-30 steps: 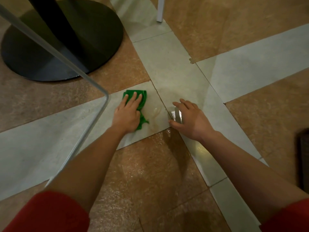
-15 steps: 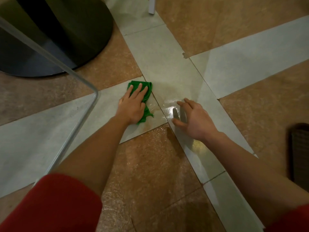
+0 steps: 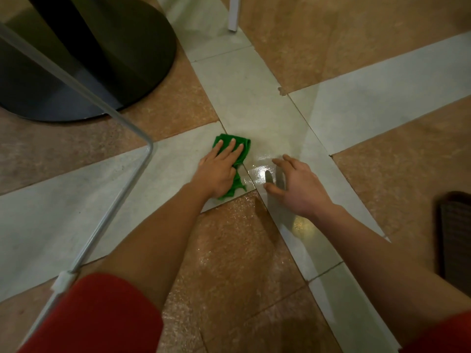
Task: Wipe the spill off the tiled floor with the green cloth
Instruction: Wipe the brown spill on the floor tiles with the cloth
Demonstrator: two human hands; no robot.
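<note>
One tiled floor (image 3: 242, 250), two hands, one green cloth (image 3: 245, 148).
The left hand (image 3: 219, 171) presses straight fingers flat on the cloth, just beside one shiny spill (image 3: 260, 169); the right hand (image 3: 298, 191), fingers spread and relaxed, seems to touch the wet patch.

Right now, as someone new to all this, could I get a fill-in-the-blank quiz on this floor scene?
1. The left hand presses a ____ cloth onto the floor.
2. The right hand, fingers spread, holds ____.
3. The shiny wet patch lies to the ____ of the cloth.
4. The round table base is ____.
Missing words: green, nothing, right, black.
</note>
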